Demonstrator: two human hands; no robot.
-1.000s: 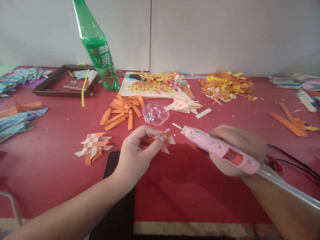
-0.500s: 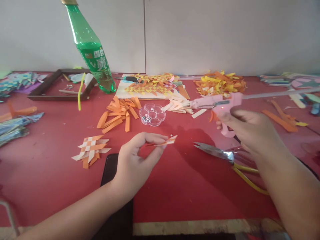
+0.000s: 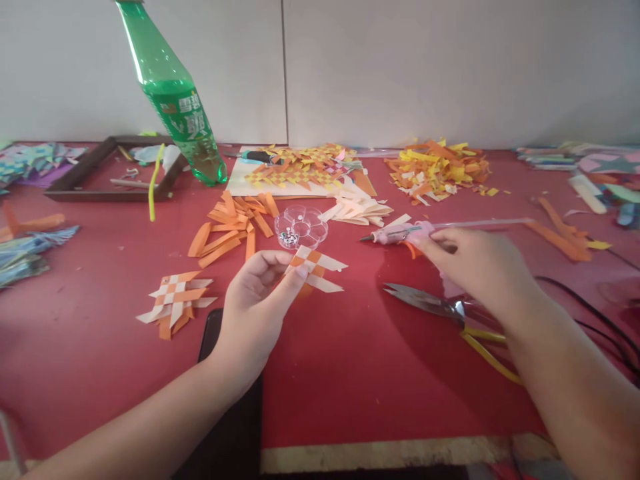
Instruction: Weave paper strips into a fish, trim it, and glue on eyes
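Note:
My left hand [image 3: 260, 303] pinches a small woven paper piece [image 3: 314, 261] of orange and cream strips between thumb and fingers, just in front of a clear flower-shaped tray [image 3: 301, 227] holding tiny beads. To the right, my right hand [image 3: 463, 257] is closed on a pink glue gun [image 3: 407, 233], whose tip points left, low over the table. Below the gun lie scissors [image 3: 425, 300] with yellow handles. Another woven piece [image 3: 176, 300] rests on the table left of my left hand.
A green bottle [image 3: 185, 127] stands by a dark frame [image 3: 107, 196]. Orange strips [image 3: 235, 223], cream strips [image 3: 357, 205] and yellow-orange scraps [image 3: 440, 167] lie across the red table [image 3: 320, 400]. A black phone-like object [image 3: 213, 330] is partly under my left arm; cables run at right.
The woven piece in my left hand has turned from edge-on to show its checkered face. My right hand has lowered the glue gun and moved it slightly left, nearer the table.

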